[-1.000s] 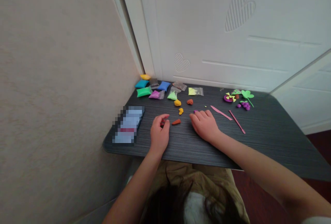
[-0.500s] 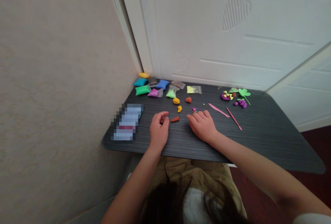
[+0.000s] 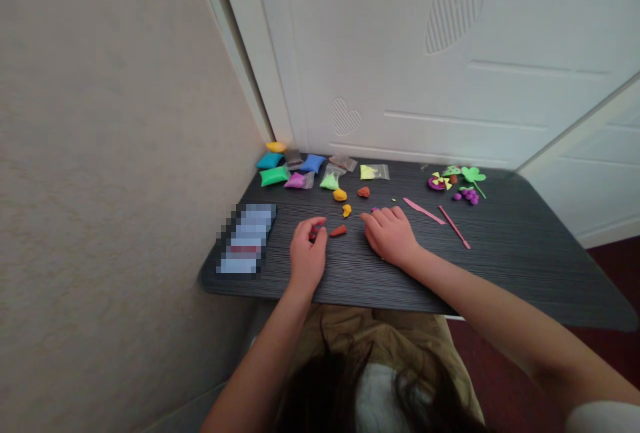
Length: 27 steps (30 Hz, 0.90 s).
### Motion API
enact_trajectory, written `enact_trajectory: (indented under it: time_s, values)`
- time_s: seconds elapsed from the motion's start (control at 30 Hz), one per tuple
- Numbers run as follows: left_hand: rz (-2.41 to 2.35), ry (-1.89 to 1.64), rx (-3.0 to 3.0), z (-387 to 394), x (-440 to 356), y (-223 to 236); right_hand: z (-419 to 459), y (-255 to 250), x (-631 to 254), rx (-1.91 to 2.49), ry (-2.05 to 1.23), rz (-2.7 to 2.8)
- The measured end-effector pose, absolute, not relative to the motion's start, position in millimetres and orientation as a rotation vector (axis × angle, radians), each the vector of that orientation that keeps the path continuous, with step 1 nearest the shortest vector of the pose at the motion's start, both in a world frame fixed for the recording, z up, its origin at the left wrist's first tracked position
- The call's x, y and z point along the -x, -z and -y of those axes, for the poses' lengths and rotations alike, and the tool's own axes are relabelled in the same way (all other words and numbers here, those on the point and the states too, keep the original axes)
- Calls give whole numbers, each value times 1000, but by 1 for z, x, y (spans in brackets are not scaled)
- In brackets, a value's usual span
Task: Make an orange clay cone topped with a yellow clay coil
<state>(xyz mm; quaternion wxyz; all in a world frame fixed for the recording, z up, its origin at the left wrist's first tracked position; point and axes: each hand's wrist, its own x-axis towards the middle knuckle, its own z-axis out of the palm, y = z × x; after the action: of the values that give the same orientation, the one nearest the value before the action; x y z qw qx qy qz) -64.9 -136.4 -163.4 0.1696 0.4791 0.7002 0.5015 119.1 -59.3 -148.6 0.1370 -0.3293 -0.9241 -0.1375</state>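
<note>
One small change stands out: the right hand [image 3: 390,236] has shifted a little toward the far edge of the bench [image 3: 525,253], so the purple piece [image 3: 374,209], in plainer view half a second ago, now shows only as a sliver beyond its knuckles. That suggests the work centres on this hand, though what goes on beneath it is hidden. Its fingers are folded, palm down; I cannot tell whether they grasp anything.

The left hand [image 3: 307,256] is much as it was, well in from the left edge. Its fingers curl toward the thumb over a small red piece [image 3: 313,236]; whether they pinch it or merely arch above it, I cannot tell.

The brown-orange cone [image 3: 339,230] lies between the hands, just beside the left thumb and unmoved, so it seems to be waiting for now. Toward the far edge lie two yellow lumps [image 3: 340,194] and a brown-orange lump [image 3: 363,191]. Bags of coloured clay [image 3: 274,176] crowd the far left corner, and a green clover shape [image 3: 473,174] lies near the far right corner.
</note>
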Motion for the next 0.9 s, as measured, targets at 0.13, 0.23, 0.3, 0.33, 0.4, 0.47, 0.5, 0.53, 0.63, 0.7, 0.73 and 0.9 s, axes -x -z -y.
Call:
enact_trajectory:
  time_s: [0.13, 0.23, 0.3, 0.33, 0.4, 0.47, 0.5, 0.53, 0.63, 0.7, 0.73, 0.9]
  values:
    - [-1983, -1429, -1362, 136, 65, 165, 76, 151, -120, 901, 372, 2705]
    - [-1977, -1434, -1358, 136, 65, 166, 78, 151, -119, 897, 357, 2713]
    - [-1976, -1433, -1357, 136, 65, 165, 71, 150, -118, 930, 354, 2697]
    - [-1978, -1431, -1357, 136, 65, 165, 67, 149, -118, 952, 353, 2685]
    - [-1983, -1424, -1358, 136, 65, 164, 62, 148, -118, 985, 343, 2666]
    - [-1989, -1414, -1359, 136, 65, 164, 63, 147, -118, 989, 321, 2663]
    - [-1992, -1409, -1361, 136, 65, 164, 65, 148, -118, 979, 306, 2668]
    - [-1996, -1405, -1363, 136, 65, 164, 68, 148, -118, 963, 290, 2675]
    - [-2016, -1400, -1386, 135, 66, 164, 75, 150, -116, 945, 245, 2668]
    - [-2033, -1402, -1424, 135, 67, 164, 73, 148, -115, 970, 225, 2623]
    - [-2045, -1405, -1449, 135, 67, 163, 69, 146, -114, 990, 216, 2589]
    - [-2110, -1401, -1684, 135, 65, 155, 45, 118, -127, 1170, 151, 2297]
